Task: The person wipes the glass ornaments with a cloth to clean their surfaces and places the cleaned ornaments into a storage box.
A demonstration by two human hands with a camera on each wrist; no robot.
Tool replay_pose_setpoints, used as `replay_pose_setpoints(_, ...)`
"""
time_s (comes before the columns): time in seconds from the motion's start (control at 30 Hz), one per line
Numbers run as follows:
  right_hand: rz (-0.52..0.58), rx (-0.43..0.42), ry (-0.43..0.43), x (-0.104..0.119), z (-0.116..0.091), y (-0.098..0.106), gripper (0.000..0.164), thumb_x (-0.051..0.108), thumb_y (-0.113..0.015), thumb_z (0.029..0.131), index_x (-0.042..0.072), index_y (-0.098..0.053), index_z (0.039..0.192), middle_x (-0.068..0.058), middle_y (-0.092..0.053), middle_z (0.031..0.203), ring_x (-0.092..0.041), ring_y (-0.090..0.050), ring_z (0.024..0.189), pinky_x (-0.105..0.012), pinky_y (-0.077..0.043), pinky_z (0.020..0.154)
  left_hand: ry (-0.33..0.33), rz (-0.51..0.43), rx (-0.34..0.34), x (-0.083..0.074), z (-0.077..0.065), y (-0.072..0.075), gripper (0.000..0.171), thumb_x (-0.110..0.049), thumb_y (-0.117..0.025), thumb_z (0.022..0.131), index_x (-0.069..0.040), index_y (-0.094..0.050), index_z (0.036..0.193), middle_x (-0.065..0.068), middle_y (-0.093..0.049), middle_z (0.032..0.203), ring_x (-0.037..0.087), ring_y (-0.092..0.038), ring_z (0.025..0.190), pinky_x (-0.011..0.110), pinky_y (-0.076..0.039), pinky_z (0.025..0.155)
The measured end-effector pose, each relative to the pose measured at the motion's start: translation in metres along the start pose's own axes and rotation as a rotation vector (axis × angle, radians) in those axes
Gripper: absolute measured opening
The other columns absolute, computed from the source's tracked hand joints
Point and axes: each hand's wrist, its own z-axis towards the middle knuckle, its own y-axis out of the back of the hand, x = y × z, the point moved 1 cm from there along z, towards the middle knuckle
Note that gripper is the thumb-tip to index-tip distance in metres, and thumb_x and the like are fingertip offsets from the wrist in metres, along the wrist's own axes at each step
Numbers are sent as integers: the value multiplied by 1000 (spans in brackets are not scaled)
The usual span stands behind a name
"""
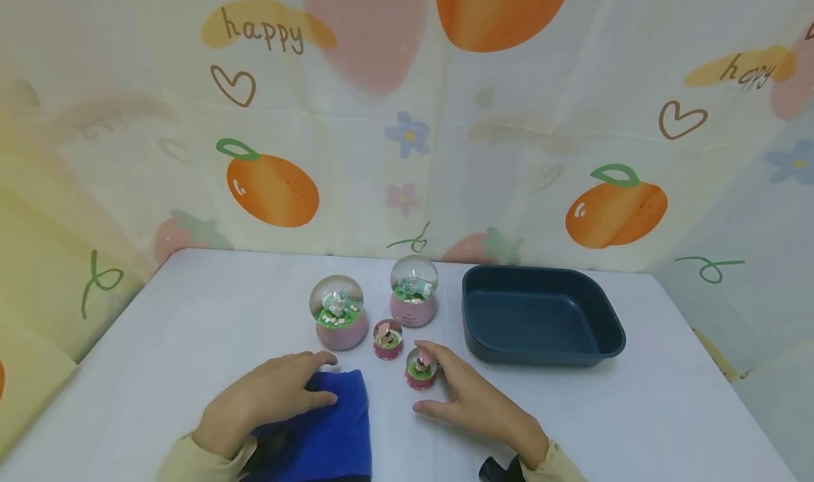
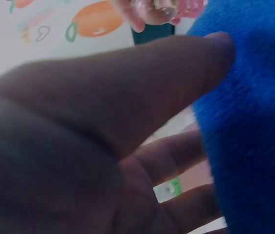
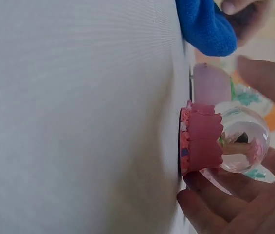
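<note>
My left hand [image 1: 273, 390] lies over a folded blue cloth [image 1: 340, 418], its thumb and fingers spread apart at the cloth's far edge. The fuzzy cloth [image 2: 259, 107] overlaps the fingertips in the left wrist view. Beside a small snow globe [image 1: 421, 369] with a dark pink base is my right hand [image 1: 473, 397]. Its fingers are right at the globe's side, while the thumb stands away from it. Seen from the right wrist, this globe [image 3: 244, 139] stands upright on the table, with a pink figure inside.
Another small snow globe [image 1: 388, 339] stands just behind. Two larger globes with pale pink bases, one at left [image 1: 340, 333] and one farther back [image 1: 413, 309], rise behind it. A dark blue rectangular basin [image 1: 540, 355] sits at the right on the white table [image 1: 159, 326].
</note>
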Motion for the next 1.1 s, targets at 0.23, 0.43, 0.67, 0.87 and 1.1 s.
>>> replay_pose_setpoints(0.23, -49, -26, 4, -5, 1, 0, 72, 28, -80, 84, 8, -43, 143, -3, -55, 138, -18, -55, 125, -39, -46, 106, 46, 36, 4, 0, 4, -8, 53, -30, -83, 78, -9, -63, 123, 7, -69, 115, 28, -64, 109, 55, -47, 98)
replay_pose_setpoints(0.43, -45, -44, 22, -7, 1, -2, 51, 22, -80, 83, 11, -55, 126, 3, -60, 117, -12, -58, 109, -32, -48, 97, 18, 66, 17, -1, 4, -8, 35, -28, -84, 75, -9, -67, 99, 0, -67, 88, 21, -61, 86, 47, -51, 84)
replay_pose_setpoints(0.67, -71, -66, 48, -5, 0, -2, 42, 25, -77, 87, 13, -53, 119, 3, -68, 113, -9, -62, 106, -31, -50, 95, -102, 51, -19, -3, 0, 3, 26, -32, -83, 77, -19, -62, 83, -10, -54, 71, 10, -48, 69, 30, -41, 64)
replay_pose_setpoints(0.87, 29, -81, -5, -3, 0, 1, 47, 32, -74, 89, 13, -51, 125, 3, -66, 118, -13, -61, 111, -33, -50, 99, -70, 25, -81, -8, -6, 15, 24, -31, -79, 82, -17, -61, 92, -7, -59, 78, 11, -52, 74, 32, -47, 68)
replay_pose_setpoints(1.1, 192, -177, 46, 9, -1, 11, 51, 24, -73, 91, 5, -50, 132, -7, -64, 123, -22, -62, 114, -33, -53, 97, -98, -6, -189, -17, -15, 26, 33, -31, -74, 88, -14, -59, 113, -1, -69, 95, 12, -63, 83, 38, -56, 74)
